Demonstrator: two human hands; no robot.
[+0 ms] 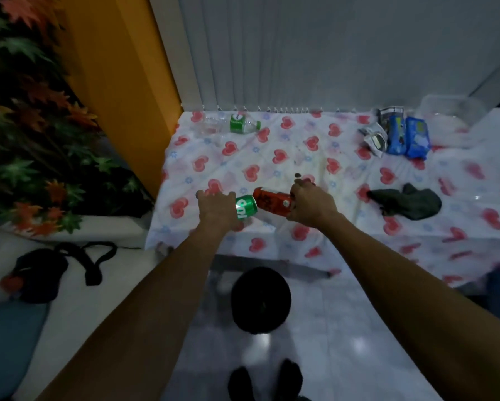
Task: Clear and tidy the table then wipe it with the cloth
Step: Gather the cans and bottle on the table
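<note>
A table (301, 146) under a white cloth printed with red hearts fills the middle of the view. My left hand (218, 208) grips a green soda can (247, 208) near the table's front edge. Beside it my right hand (311, 205) grips a red can (272, 201), and the two cans touch end to end. A dark grey wiping cloth (408, 202) lies crumpled to the right of my right hand. A clear plastic bottle with a green label (238, 124) lies on its side at the back left.
Two blue snack packets (408, 136) and silver wrappers (374, 137) lie at the back right, a clear plastic box (445, 107) behind them. A black round bin (260, 299) stands on the floor below the table's front edge. A planter with artificial leaves (34, 140) stands left, a black bag (43, 273) below it.
</note>
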